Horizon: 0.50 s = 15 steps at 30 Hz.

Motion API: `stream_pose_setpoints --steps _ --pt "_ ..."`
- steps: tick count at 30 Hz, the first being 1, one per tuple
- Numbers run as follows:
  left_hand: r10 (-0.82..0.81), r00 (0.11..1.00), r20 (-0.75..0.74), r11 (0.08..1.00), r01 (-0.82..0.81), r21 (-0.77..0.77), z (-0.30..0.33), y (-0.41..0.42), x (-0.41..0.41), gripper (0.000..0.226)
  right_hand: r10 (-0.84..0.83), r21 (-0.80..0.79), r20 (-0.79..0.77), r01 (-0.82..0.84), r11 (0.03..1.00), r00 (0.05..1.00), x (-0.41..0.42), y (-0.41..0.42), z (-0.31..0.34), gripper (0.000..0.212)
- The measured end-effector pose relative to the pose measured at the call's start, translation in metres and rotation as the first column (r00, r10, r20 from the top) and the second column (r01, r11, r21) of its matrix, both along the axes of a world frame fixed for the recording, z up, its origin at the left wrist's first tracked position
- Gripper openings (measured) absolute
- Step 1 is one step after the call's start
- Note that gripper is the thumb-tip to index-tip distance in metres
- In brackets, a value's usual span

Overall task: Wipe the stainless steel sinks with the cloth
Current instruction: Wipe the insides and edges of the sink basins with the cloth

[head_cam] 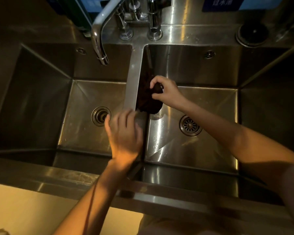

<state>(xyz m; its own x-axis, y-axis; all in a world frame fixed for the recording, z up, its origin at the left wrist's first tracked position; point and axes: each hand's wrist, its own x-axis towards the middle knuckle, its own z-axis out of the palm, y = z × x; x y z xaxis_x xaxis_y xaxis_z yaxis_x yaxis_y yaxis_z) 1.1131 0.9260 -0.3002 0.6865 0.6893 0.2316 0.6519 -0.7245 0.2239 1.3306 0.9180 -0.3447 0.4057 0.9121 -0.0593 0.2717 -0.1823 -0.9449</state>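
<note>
Two stainless steel basins sit side by side, parted by a narrow steel divider [131, 85], and everything here is placed from that strip. The dark cloth [148, 97] hangs just right of the divider, pressed against the inner wall of the right sink [202, 68], with its lower edge reaching toward that basin's floor. The right hand [166, 92] has its grip clamped on the cloth's upper bunch — fingers curled over the fabric, thumb tucked beneath it. The left hand [124, 134] lies on the near end of the divider with its grip apart, fingers spread flat and holding nothing; its fingertips reach over into the left sink [41, 99]. A round drain [101, 116] sits left of the divider, partly covered by those fingertips, and a second strainer drain [190, 125] lies right of it, below the cloth. The curved faucet spout [98, 43] hangs over the left basin, beyond the divider's far end. Water droplets glint on the right basin's floor beside the divider.
</note>
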Motion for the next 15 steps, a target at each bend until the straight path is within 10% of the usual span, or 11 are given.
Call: stream_pose_setpoints --steps 15 --pt "-0.086 0.995 -0.05 0.994 0.082 -0.077 -0.022 0.048 0.052 0.039 -0.13 -0.362 -0.03 0.11 0.926 0.991 -0.003 0.021 -0.14 0.033"
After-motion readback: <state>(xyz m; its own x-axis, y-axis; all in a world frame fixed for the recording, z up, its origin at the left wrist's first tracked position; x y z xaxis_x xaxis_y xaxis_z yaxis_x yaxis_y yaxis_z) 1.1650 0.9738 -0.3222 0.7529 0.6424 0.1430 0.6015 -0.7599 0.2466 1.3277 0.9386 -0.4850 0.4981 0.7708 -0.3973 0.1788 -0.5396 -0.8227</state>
